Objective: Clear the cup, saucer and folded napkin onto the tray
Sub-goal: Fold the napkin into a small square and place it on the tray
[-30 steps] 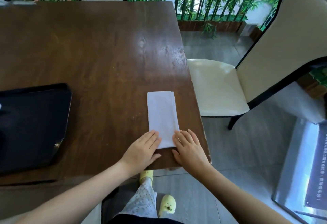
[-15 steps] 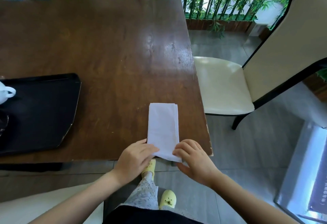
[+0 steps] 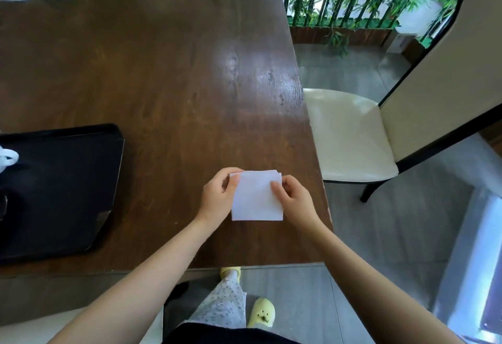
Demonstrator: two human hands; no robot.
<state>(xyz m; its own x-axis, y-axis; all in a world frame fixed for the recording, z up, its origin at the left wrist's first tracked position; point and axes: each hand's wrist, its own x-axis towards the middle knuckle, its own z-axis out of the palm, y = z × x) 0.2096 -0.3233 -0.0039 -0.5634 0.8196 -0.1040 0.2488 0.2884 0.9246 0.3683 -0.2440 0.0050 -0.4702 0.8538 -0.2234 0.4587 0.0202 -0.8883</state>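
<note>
1. Two hands on one thing: napkin step in hand, judging by the white handle of what looks like the cup (image 3: 7, 156) already at the tray's 9 o'clock edge; saucer not made out.
2. Folded napkin (image 3: 256, 196) pinched at both far corners, lying on or just above the table (image 3: 163, 77) near its 5 o'clock corner, near edge flat against the wood, far edge showing stacked layers.
3. Left hand (image 3: 218, 199): grip narrow, thumb and fingertips closed on the napkin's 11 o'clock corner, wrist bent slightly, forearm running back toward 7 o'clock.
4. Right hand (image 3: 294, 199): grip likewise narrow, thumb on top near the 1 o'clock corner, fingers curled under the edge, forearm trailing toward 5 o'clock.
5. Black tray (image 3: 68, 189) well apart at 9 o'clock from the napkin, its centre bare.
6. Next move, as a judgement: lift without letting the layers fan open, carry toward 9 o'clock, lower flat onto the tray's bare part, clear of the cup.
7. Likely enough with one hand; soft paper, so a light pinch and level carry.
</note>
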